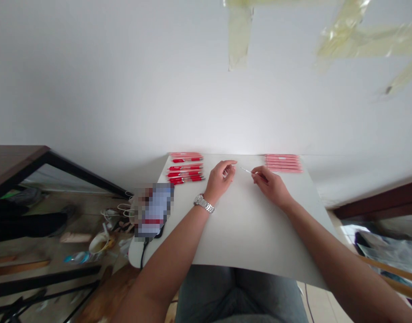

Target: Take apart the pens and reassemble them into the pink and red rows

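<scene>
Thin white refill (246, 170) is pinched by the right hand's (271, 187) fingers (258, 172) over the desk (246, 229), left hand's (219, 179) fingers curled together nearby, red pens (185, 173) and pink pens (283, 163) apparently kept in separate rows by colour.

Surface: white table (256, 233) stood against the wall.
Wall: white wall (125, 80) bore yellowed tape (340, 40) high at right.
Table edge: pixelated object (153, 211) lay at left, black cable (144, 253) dropping off the edge.
Floor, left: cup (98, 244), white cords (123, 210) and dark-framed glass (62, 179) were present.
Floor, right: papers (383, 246) lay there.
</scene>
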The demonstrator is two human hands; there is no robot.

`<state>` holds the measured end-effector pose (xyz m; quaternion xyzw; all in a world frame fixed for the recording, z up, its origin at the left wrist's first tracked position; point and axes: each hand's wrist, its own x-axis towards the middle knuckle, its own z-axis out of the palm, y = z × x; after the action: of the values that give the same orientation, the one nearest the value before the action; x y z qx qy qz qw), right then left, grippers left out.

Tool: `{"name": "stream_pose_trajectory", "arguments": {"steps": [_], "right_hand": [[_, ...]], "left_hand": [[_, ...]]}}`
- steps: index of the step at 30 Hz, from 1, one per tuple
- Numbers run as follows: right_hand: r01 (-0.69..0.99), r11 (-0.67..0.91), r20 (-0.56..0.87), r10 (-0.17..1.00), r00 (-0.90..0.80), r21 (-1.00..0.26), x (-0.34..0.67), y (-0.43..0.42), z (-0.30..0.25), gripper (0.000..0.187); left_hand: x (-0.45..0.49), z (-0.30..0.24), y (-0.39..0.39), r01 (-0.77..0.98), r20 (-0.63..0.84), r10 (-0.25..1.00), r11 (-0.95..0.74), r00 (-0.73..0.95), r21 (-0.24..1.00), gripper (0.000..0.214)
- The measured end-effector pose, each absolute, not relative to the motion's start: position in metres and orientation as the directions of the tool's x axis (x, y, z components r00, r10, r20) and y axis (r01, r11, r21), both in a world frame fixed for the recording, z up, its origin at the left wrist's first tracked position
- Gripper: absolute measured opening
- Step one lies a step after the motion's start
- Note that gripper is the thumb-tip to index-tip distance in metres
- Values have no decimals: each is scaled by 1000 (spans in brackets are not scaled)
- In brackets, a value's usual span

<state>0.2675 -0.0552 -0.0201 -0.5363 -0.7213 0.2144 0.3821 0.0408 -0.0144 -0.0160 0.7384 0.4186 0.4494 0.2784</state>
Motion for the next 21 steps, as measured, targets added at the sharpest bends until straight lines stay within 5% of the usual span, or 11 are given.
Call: {"name": "stream_pose_trajectory", "arguments": {"steps": [21], "right_hand": [[569, 356, 288, 935, -208, -742, 265, -58, -19, 29]], "left_hand": [[46, -12, -18, 312, 463, 821, -560, 334, 768, 16]]}}
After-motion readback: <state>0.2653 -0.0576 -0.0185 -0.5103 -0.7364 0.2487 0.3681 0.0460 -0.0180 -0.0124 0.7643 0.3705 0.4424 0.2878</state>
